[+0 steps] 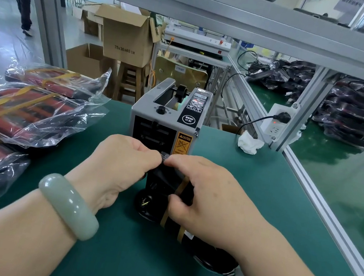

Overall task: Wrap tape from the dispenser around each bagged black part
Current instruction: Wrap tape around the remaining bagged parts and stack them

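Left hand [122,164] pinches tape [165,156] while right hand [206,188] grips bagged part [159,188].

The desk [238,193] has a green top. A crumpled white rag [250,142] lies on it near the back edge, just beside a white socket [277,126] fixed to a grey metal post [308,104]. A black plug [282,117] sits in the socket. Behind the desk, a big brown box [128,35] stands on a wooden stool [129,80], with more boxes beside it. A yellow chair [181,72] is near the stool. Far left, a person's legs [23,3] show on the shiny floor.
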Demonstrator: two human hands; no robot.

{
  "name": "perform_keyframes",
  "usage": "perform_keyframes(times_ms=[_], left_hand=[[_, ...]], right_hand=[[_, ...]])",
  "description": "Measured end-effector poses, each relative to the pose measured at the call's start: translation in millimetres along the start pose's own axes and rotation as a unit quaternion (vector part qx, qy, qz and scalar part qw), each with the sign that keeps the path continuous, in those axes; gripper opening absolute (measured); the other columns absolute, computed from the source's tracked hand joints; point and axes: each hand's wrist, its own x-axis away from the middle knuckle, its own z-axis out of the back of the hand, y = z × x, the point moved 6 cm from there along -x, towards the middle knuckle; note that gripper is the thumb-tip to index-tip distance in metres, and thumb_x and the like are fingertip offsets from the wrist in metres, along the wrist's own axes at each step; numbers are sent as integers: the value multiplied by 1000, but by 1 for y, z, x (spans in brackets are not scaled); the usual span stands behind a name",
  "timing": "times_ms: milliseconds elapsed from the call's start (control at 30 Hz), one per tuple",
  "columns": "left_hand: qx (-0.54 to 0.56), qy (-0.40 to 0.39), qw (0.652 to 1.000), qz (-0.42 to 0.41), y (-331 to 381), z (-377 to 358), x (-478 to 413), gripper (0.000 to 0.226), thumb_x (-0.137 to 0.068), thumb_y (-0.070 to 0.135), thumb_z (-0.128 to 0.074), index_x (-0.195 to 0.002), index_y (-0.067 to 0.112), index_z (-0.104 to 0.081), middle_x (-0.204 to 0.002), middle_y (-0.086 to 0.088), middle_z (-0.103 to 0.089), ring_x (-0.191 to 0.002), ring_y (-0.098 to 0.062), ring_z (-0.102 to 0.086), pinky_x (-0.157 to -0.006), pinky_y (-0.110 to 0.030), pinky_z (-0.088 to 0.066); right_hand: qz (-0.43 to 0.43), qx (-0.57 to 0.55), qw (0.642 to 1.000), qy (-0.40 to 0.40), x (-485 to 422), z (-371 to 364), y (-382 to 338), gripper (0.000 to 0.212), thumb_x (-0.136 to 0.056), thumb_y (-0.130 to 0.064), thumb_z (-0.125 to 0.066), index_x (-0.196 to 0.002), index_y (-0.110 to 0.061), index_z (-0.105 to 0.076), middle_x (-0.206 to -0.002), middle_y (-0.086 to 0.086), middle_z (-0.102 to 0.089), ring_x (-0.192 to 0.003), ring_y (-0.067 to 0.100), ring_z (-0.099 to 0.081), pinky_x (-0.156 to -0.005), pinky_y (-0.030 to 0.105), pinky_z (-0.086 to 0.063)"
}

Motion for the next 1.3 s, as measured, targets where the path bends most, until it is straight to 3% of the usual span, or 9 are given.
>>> perform_keyframes(times_ms=[167, 333, 433, 633, 733, 833, 1067, 1233, 1300], left_hand=[[-10, 6, 1000, -7, -3, 3, -5, 20, -49, 28, -66, -60, 11, -62, -66, -9, -56, -70, -21, -55, -87, -49, -54], [60, -4, 998, 16, -10, 7, -14, 16, -72, 19, -72, -68, 5, -63, -67, -5, -66, -63, -16, -63, -59, -25, -52], [69, 17, 997, 8, -13, 10, -15, 16, -87, 24, -65, -81, 9, -67, -78, -4, -70, -68, -16, -67, -63, -27, -51], [-3, -28, 997, -68, -13, -9, -15, 10, -79, 35, -73, -85, 27, -75, -78, 8, -74, -67, -1, -62, -62, -19, -49], [29, -48, 998, -30, -17, -11, -19, 8, -83, 28, -70, -80, 25, -77, -85, 0, -76, -81, -15, -66, -75, -33, -54], [62, -49, 997, 20, -20, -7, -20, 28, -91, 26, -62, -69, 23, -78, -78, 1, -68, -67, -10, -58, -57, -20, -48], [77, -130, 988, 27, -21, -10, -13, 43, -99, 40, -42, -77, 33, -79, -78, 9, -72, -59, 0, -61, -70, -28, -43], [-32, -113, 987, -110, -8, -3, -15, 18, -90, 35, -59, -90, 44, -74, -80, 12, -72, -71, 0, -61, -66, -21, -49], [-124, -111, 965, -203, 3, -1, -16, 18, -83, 29, -69, -88, 46, -73, -90, 18, -73, -78, 5, -63, -70, -6, -46]], right_hand=[[2, 10, 1000, 7, 0, 0, -1, 49, -74, -28, -60, -122, -30, -55, -113, -8, -62, -109, 13, -54, -92, 33, -47], [4, 13, 1000, 8, 0, 0, -1, 47, -76, -28, -61, -122, -29, -54, -112, -7, -62, -105, 15, -55, -89, 34, -48], [5, 15, 1000, 5, 0, 1, -1, 46, -77, -28, -61, -121, -29, -53, -112, -8, -62, -103, 14, -56, -87, 33, -48], [-39, -8, 999, -3, 4, 0, 9, 40, -78, -37, -64, -110, -29, -43, -84, -10, -60, -73, 11, -54, -63, 28, -46], [-43, -16, 999, -5, 5, 0, 11, 40, -79, -38, -66, -110, -29, -44, -83, -10, -61, -72, 8, -55, -64, 27, -47], [-41, -18, 999, -8, 6, 0, 11, 38, -78, -38, -67, -107, -30, -44, -79, -12, -59, -68, 3, -52, -57, 17, -42], [-44, -30, 999, -8, 6, 1, 14, 37, -79, -38, -68, -107, -29, -46, -82, -9, -62, -68, 2, -53, -68, 20, -43], [-44, -29, 999, -7, 6, 1, 17, 41, -78, -42, -68, -110, -31, -45, -91, -12, -63, -76, 4, -55, -66, 17, -44], [-46, -34, 998, -6, 5, 1, 18, 42, -77, -42, -68, -111, -31, -46, -94, -12, -63, -81, 5, -55, -68, 17, -45]])
